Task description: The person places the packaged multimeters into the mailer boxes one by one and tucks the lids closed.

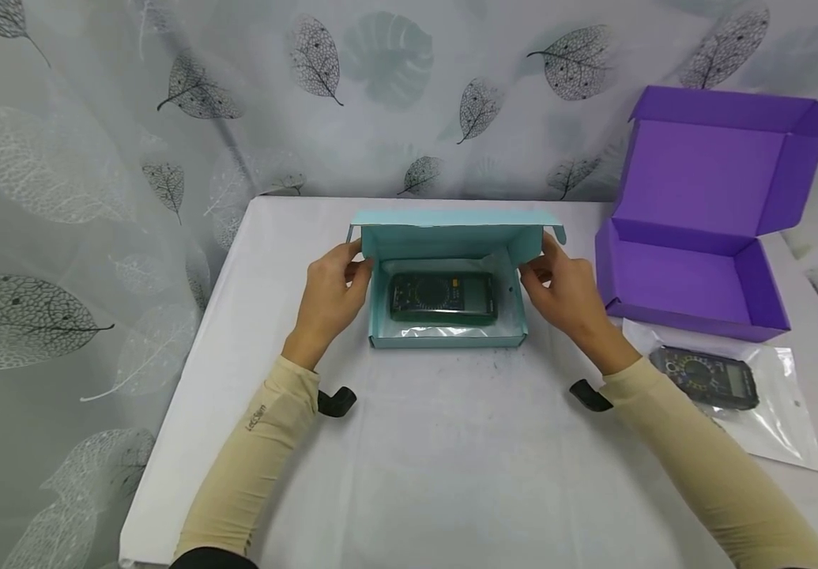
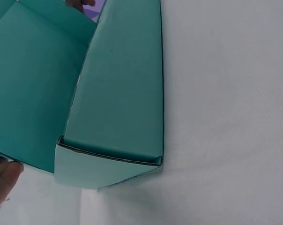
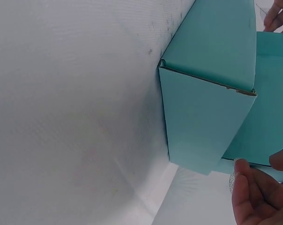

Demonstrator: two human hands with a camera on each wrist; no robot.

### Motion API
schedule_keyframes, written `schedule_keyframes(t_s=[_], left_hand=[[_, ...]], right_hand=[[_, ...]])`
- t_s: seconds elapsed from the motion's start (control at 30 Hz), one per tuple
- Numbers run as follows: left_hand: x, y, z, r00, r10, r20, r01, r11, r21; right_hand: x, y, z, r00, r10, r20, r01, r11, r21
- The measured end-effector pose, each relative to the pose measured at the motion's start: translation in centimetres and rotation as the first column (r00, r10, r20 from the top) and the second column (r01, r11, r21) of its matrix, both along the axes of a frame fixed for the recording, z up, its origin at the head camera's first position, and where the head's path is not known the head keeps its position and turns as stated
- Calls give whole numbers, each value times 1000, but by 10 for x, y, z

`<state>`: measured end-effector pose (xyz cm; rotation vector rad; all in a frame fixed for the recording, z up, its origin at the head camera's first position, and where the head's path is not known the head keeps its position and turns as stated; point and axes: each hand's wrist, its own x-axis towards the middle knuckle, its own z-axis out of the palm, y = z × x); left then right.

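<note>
A teal cardboard box stands on the table with its lid raised. Inside it lies a dark multimeter on clear plastic wrapping. At the box's left side, my left hand pinches the edge of the lid's side flap. My right hand pinches the matching flap on the right side. The left wrist view shows the box's front wall and fingertips on the lid edge. In the right wrist view, thumb and fingers are at the lid's edge beside the box's end wall.
A purple box stands open at the right, its lid leaning back. Before it, a second multimeter lies on a clear plastic bag. A leaf-patterned curtain hangs behind the white table.
</note>
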<state>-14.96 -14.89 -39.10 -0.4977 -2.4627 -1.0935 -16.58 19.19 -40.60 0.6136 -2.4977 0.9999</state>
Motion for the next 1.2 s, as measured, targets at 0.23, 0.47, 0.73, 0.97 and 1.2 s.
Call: schedule_keyframes(t_s=[0.23,0.47,0.73,0.97,1.2], left_hand=[[0,1,-3,1000,-10,-21,10,1000,18],[7,-3,-11,999,-41,-6,41,998,44],[11,-8,-21,994,-105,-12,106,993,52],[15,-11,-29,992,-124,-12,125,990,60],[19,-12,-34,990,-143,12,142,988,66]], right_hand=[[1,-2,-2,1000,2,-14,-2,1000,-8],[5,-1,-7,1000,21,-1,-21,1000,13],[6,5,-13,996,89,6,-89,996,4],[10,12,-21,990,135,-33,-135,991,14],[14,13,-22,989,130,-67,-129,991,22]])
